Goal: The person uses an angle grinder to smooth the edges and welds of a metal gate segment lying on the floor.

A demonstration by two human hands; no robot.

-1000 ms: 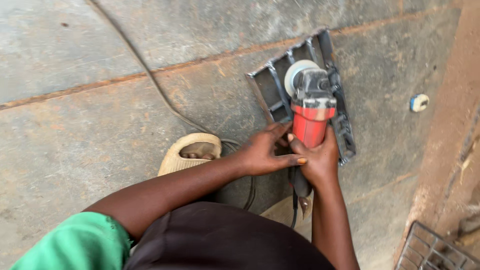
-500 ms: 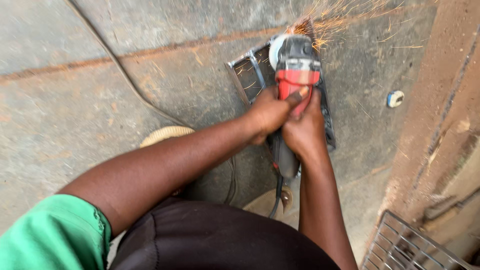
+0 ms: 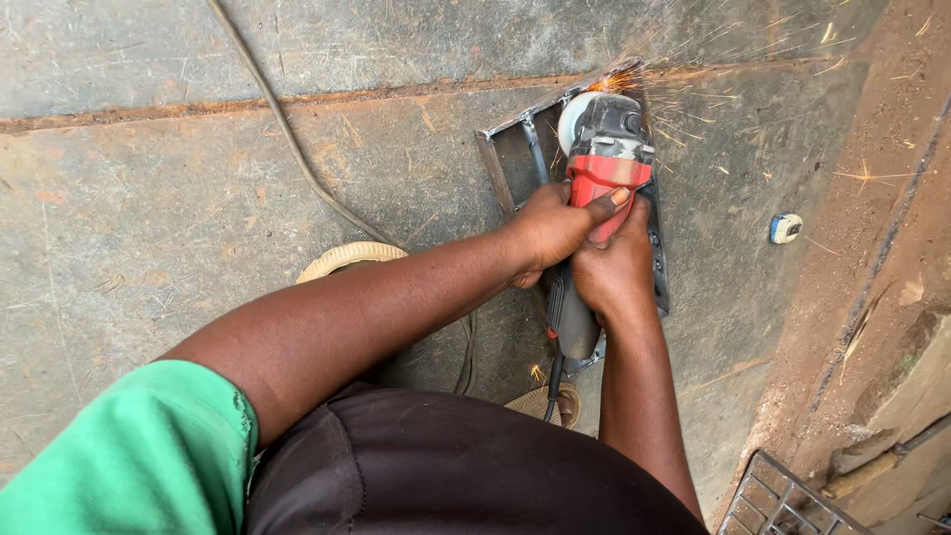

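Observation:
A red and grey angle grinder (image 3: 604, 163) is pressed against the far end of a grey metal frame (image 3: 510, 159) lying on the concrete floor. Orange sparks fly from its disc toward the upper right. My left hand (image 3: 550, 233) wraps the grinder's body from the left, thumb across the red housing. Just behind it, my right hand (image 3: 614, 272) grips the same body. The grinder's grey rear handle and cord (image 3: 555, 381) run back toward me.
A black cable (image 3: 287, 139) snakes across the floor at the left. A tan sandal (image 3: 349, 260) shows under my left arm. A small blue and white object (image 3: 785, 228) lies at the right, near a dirt strip. A metal grating (image 3: 783, 500) sits at the bottom right.
The grinder was pushed forward along the frame to its far end, and sparks began flying. My arms stretched out and the view shifted closer over them.

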